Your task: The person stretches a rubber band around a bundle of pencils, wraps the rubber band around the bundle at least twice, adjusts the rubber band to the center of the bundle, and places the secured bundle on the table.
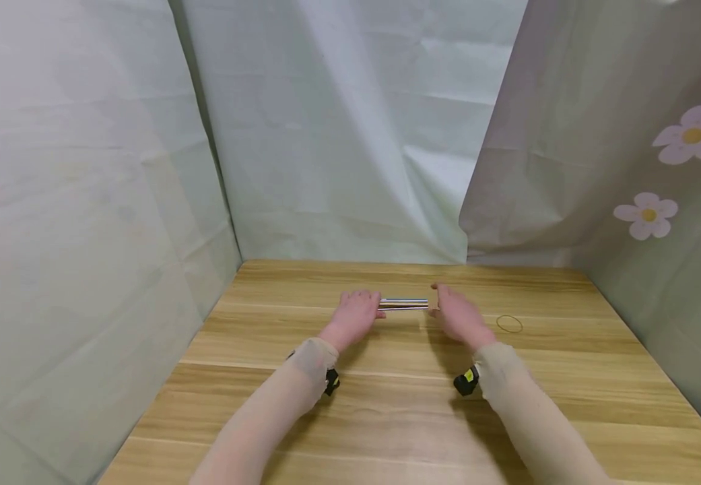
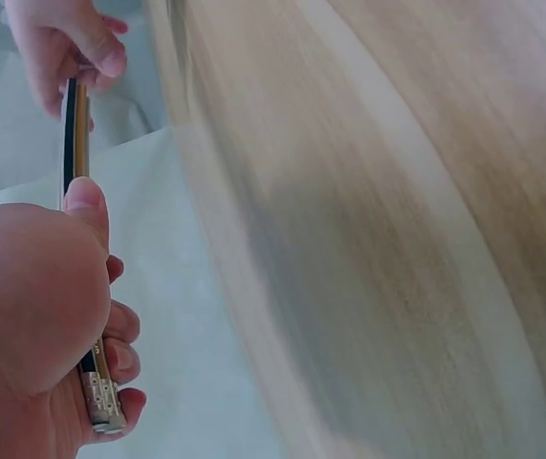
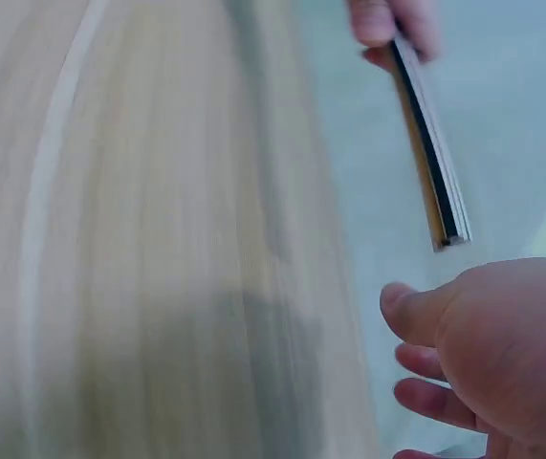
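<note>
My left hand (image 1: 354, 315) grips a bundle of slim, shiny metal chopsticks (image 1: 403, 304) close over the wooden table. In the left wrist view, the thumb lies along the chopsticks (image 2: 75, 143), and the fingers curl round below it. Patterned ends stick out past the lower fingers there. The bundle's other end points toward my right hand (image 1: 460, 316), whose thumb and fingers are spread apart and hold nothing. A small gap shows between that hand and the chopsticks' end (image 3: 449, 234) in the right wrist view.
A thin yellow rubber band (image 1: 510, 324) lies on the wooden table (image 1: 398, 431), right of my right hand. Pale cloth hangings (image 1: 338, 135) stand behind the table and along both sides; the right one bears printed flowers (image 1: 647, 215).
</note>
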Motion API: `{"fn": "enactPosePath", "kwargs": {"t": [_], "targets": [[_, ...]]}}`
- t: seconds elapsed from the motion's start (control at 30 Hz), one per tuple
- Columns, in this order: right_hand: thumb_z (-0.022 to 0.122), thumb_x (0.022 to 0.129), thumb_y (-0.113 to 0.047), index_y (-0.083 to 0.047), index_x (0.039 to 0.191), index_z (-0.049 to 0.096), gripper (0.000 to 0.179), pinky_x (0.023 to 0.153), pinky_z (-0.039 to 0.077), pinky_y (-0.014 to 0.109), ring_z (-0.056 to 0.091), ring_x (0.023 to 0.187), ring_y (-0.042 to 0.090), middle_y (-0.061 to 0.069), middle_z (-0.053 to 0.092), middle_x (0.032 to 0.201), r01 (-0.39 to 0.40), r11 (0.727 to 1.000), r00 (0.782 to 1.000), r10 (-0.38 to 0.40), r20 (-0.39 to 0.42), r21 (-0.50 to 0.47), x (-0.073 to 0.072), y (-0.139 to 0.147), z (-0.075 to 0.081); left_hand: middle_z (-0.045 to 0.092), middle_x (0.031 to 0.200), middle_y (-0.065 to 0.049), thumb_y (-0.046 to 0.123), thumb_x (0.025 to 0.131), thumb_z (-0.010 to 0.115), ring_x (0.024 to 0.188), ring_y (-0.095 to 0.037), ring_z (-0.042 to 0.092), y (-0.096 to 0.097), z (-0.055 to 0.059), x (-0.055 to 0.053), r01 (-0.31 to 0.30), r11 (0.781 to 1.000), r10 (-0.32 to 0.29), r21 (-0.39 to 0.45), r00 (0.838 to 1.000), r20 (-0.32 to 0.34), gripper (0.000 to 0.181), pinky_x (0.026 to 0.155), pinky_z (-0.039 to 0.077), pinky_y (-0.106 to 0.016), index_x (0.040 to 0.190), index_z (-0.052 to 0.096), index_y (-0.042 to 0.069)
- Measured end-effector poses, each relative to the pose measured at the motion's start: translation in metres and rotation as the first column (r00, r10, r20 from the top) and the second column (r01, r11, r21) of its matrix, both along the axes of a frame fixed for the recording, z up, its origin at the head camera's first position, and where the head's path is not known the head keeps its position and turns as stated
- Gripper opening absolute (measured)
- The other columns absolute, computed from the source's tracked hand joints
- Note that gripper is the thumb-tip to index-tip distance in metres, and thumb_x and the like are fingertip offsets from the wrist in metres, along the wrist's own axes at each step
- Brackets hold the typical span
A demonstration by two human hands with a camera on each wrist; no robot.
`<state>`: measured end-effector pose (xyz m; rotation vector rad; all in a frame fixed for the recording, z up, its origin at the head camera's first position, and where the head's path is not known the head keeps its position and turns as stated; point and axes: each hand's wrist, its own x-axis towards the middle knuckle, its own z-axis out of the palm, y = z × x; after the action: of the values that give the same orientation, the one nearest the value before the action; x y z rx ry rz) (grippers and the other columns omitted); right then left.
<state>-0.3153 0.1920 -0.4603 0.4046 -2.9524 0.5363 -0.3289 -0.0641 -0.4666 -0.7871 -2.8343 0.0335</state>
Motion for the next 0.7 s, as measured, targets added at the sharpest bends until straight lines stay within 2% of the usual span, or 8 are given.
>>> {"fn": "enactPosePath", "kwargs": {"t": [0.13, 0.3, 0.57, 0.7], "targets": [[0.061, 0.110, -0.019, 0.008, 0.161, 0.031, 0.065, 0.116, 0.037, 0.063, 0.051, 0.136, 0.052, 0.033, 0.055, 0.147, -0.014, 1.000, 1.000, 0.014, 0.002, -0.012, 0.006, 0.007, -0.008, 0.062, 0.097, -0.005, 0.045, 0.109, 0.055, 0.091, -0.024, 0.058, -0.001, 0.001, 0.001, 0.011, 1.000, -0.011, 0.012, 1.000, 0.008, 0.033, 0.082, 0.041, -0.042, 0.112, 0.055, 0.012], [0.062, 0.109, -0.014, 0.013, 0.160, 0.029, 0.067, 0.121, 0.030, 0.062, 0.040, 0.146, 0.055, 0.036, 0.039, 0.160, -0.073, 0.997, 0.997, 0.073, -0.005, 0.019, 0.013, 0.004, -0.017, 0.058, 0.094, -0.003, 0.045, 0.110, 0.054, 0.087, -0.023, 0.054, 0.000, 0.003, 0.005, 0.025, 1.000, -0.025, -0.014, 1.000, -0.005, 0.033, 0.080, 0.039, -0.041, 0.109, 0.055, 0.012], [0.063, 0.108, -0.013, 0.014, 0.157, 0.035, 0.063, 0.122, 0.031, 0.059, 0.041, 0.148, 0.050, 0.033, 0.041, 0.160, -0.087, 0.996, 0.995, 0.088, -0.037, 0.030, 0.018, -0.003, -0.023, 0.056, 0.094, -0.002, 0.044, 0.110, 0.052, 0.089, -0.022, 0.052, 0.001, 0.004, 0.009, 0.047, 0.999, -0.047, -0.014, 0.999, 0.004, 0.031, 0.082, 0.039, -0.041, 0.108, 0.055, 0.012], [0.061, 0.110, -0.015, 0.014, 0.157, 0.035, 0.061, 0.120, 0.033, 0.059, 0.042, 0.147, 0.049, 0.033, 0.042, 0.160, -0.085, 0.996, 0.996, 0.086, -0.020, 0.038, 0.018, -0.006, -0.025, 0.057, 0.095, -0.002, 0.044, 0.111, 0.052, 0.091, -0.023, 0.053, 0.001, 0.003, 0.009, 0.057, 0.998, -0.056, -0.013, 0.998, 0.016, 0.032, 0.083, 0.040, -0.042, 0.109, 0.054, 0.012]]}}
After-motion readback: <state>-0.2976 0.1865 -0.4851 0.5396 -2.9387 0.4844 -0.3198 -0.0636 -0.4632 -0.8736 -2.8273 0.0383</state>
